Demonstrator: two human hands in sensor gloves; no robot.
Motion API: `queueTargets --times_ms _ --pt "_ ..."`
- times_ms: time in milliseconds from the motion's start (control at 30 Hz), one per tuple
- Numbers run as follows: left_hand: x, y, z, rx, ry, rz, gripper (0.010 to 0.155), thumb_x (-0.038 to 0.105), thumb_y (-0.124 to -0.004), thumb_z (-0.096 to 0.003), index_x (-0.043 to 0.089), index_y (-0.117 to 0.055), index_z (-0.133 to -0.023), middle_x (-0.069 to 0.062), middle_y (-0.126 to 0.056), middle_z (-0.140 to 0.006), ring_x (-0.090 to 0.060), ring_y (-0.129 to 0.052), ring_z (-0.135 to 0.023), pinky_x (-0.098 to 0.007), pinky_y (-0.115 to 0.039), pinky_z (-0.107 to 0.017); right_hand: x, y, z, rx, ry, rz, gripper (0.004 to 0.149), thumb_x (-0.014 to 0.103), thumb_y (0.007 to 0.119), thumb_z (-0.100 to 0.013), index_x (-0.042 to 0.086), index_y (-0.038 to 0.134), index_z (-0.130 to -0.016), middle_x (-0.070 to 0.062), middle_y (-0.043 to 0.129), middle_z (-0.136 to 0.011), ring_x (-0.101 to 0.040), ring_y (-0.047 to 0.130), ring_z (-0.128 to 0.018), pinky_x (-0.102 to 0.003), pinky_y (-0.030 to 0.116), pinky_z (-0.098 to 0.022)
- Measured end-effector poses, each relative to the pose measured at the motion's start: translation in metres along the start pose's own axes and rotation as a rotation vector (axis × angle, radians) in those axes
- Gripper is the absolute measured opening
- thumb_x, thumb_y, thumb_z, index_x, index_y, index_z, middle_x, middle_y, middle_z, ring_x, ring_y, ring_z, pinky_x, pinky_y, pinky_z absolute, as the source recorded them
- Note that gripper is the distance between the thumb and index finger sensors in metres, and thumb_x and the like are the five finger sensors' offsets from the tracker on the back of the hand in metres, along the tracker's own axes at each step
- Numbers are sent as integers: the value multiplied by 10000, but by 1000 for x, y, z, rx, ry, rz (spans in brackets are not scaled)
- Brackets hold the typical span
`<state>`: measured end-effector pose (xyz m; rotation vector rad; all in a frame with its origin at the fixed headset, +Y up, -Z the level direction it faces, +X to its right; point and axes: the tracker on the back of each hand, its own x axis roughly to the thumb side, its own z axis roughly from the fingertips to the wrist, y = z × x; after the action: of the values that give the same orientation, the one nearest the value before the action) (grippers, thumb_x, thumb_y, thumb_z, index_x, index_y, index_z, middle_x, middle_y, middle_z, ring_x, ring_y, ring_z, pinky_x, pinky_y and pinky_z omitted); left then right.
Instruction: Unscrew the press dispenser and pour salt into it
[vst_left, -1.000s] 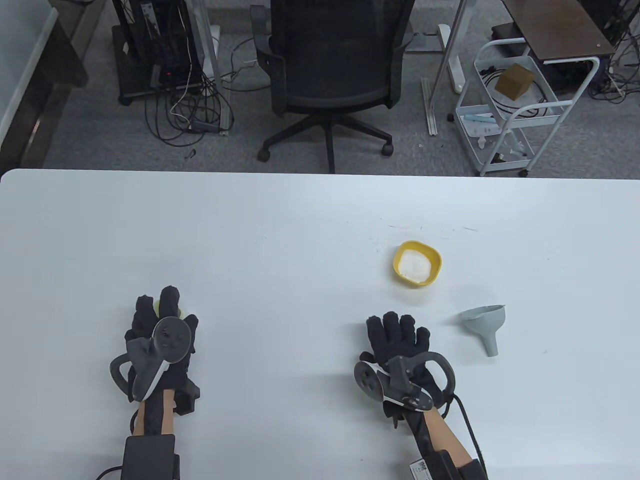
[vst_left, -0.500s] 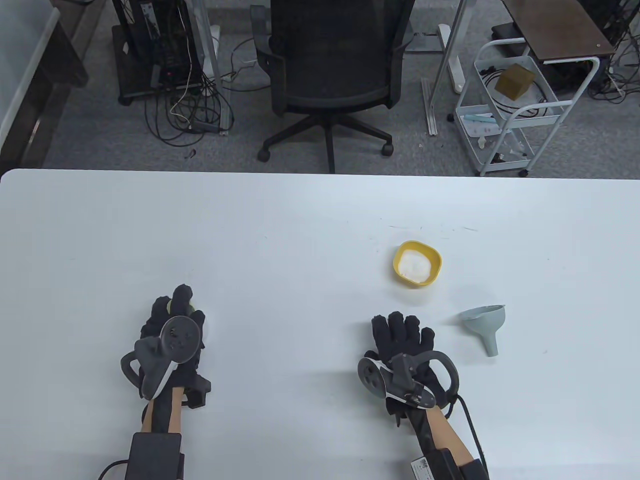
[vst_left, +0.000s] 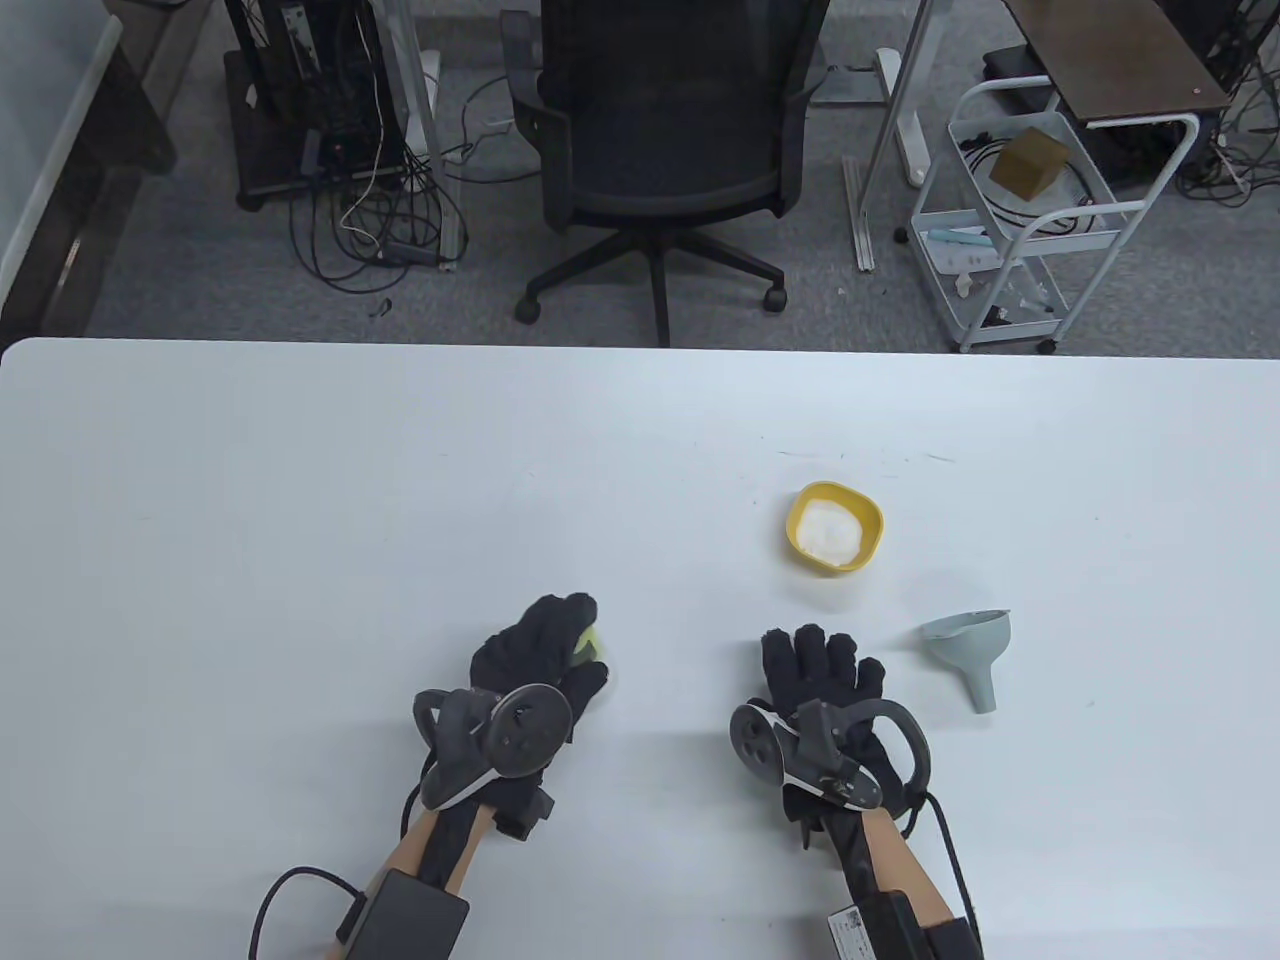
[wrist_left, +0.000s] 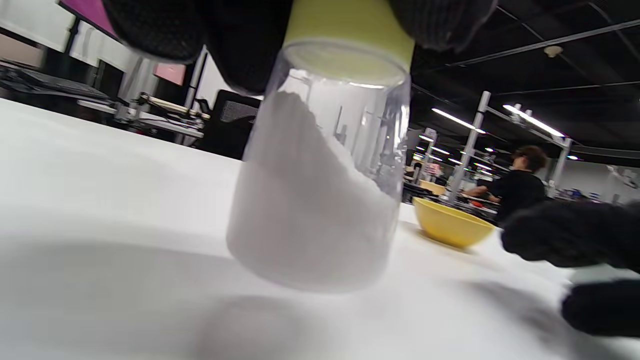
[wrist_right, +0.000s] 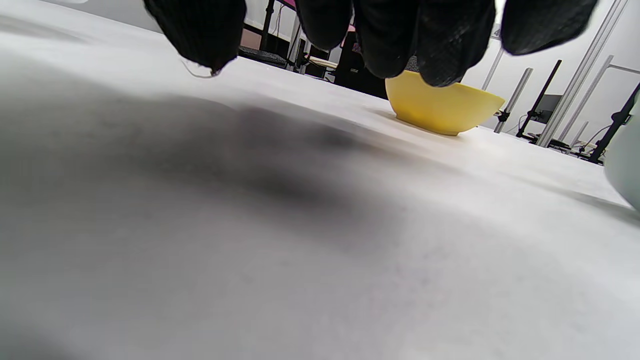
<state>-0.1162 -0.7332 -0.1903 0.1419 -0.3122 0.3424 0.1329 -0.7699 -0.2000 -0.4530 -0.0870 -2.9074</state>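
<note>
My left hand (vst_left: 540, 650) grips the press dispenser by its yellow-green top (vst_left: 588, 640). In the left wrist view the dispenser (wrist_left: 320, 200) is a clear jar partly filled with white salt, tilted, its base just above the table. My right hand (vst_left: 820, 680) rests flat on the table with fingers spread and holds nothing; its fingers (wrist_right: 400, 35) hang over the table in the right wrist view. A yellow bowl (vst_left: 834, 527) of salt sits beyond the right hand; it also shows in the wrist views (wrist_left: 452, 227) (wrist_right: 440, 110). A grey funnel (vst_left: 972, 650) lies on its side right of the right hand.
The white table (vst_left: 400, 480) stretches wide to the left and back. Beyond its far edge stand an office chair (vst_left: 665, 140) and a white wire cart (vst_left: 1030, 220) on the floor.
My left hand has carried the dispenser to the right, from the table's left part toward the middle, close to the right hand. The right hand has shifted slightly right.
</note>
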Motion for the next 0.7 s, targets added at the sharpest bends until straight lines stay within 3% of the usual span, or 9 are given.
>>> queueTargets --times_ms 300,700 --pt "30 -18 5 -61 -140 8 761 466 -683 -558 176 -397 -1201 -231 -607 -1193 -407 -818 -976 -634 -696 -691 0 0 -1 -3 1 5 746 404 637 -646 -56 378 -1173 -411 500 -1136 -671 560 -953 -803 506 -617" --pt "32 -25 6 -94 -178 24 803 457 -695 -549 123 -374 -1205 -214 -566 -1213 -391 -800 -1011 -631 -689 -700 1 2 -1 -2 -5 -3 745 404 637 -646 -56 378 -1173 -412 501 -1135 -672 560 -952 -803 507 -617"
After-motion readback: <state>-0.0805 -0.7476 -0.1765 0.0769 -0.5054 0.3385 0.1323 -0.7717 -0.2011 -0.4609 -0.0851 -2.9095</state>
